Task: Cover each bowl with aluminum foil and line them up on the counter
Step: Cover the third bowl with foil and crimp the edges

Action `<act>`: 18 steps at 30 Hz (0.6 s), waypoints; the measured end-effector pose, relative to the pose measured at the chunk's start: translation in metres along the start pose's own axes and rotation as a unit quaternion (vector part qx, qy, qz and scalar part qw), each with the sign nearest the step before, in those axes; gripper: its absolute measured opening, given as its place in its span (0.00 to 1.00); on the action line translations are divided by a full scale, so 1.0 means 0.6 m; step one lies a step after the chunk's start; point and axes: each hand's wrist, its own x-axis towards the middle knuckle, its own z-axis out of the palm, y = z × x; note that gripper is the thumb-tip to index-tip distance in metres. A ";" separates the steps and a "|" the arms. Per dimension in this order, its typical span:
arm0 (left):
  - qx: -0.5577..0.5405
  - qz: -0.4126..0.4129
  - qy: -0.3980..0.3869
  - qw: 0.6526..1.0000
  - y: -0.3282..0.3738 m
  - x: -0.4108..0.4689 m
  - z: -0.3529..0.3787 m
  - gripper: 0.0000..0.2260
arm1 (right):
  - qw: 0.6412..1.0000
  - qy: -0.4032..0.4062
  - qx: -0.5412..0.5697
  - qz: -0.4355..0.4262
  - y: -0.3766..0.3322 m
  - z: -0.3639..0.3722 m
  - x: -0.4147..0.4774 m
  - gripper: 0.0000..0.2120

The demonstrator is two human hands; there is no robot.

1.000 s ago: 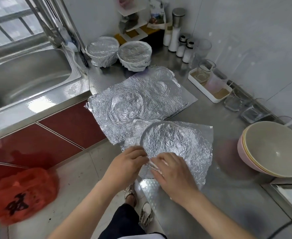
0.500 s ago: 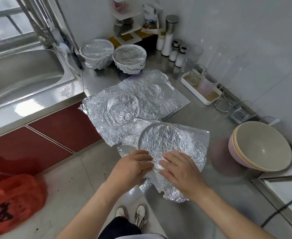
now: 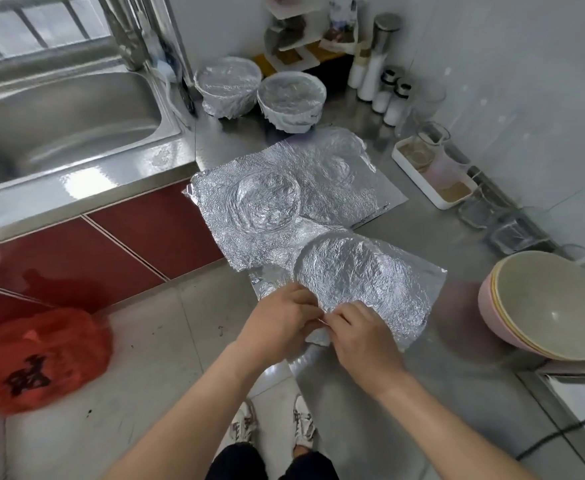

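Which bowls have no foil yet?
The stacked bowls at the right, insides bare. Two wrapped bowls stand by the sink; a third sits under the foil sheet the left hand and right hand pinch.

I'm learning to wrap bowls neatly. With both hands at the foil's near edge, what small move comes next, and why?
Probably fold the pinched edge down tight under the rim. The left hand and right hand pinch the foil sheet at the near rim, while its right corners stick out flat, unlike the tightly wrapped bowls at the back.
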 end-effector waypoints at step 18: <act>0.015 0.067 -0.019 0.997 -0.012 0.005 -0.025 0.06 | 0.996 -0.035 0.046 0.069 0.006 -0.032 0.013 0.11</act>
